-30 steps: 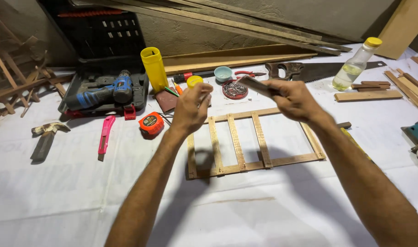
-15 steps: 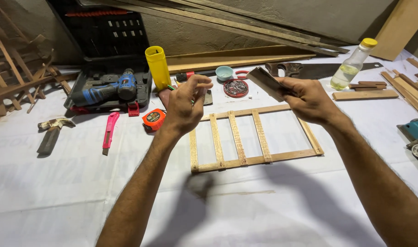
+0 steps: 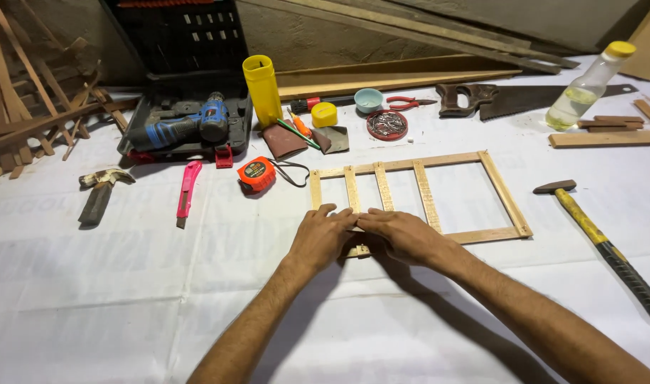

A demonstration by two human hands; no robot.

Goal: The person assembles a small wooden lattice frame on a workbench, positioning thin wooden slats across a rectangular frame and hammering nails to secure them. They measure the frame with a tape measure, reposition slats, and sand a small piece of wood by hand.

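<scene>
While both hands press flat, fingers together, on the near left corner of one wooden frame (image 3: pixel 438 199) lying on the white table (image 3: pixel 126 284), the left hand (image 3: pixel 323 236) and right hand (image 3: pixel 401 235) touch, gripping nothing. Two hammers (image 3: pixel 602 245) flank it; one tape measure (image 3: pixel 256 175) sits near.
</scene>
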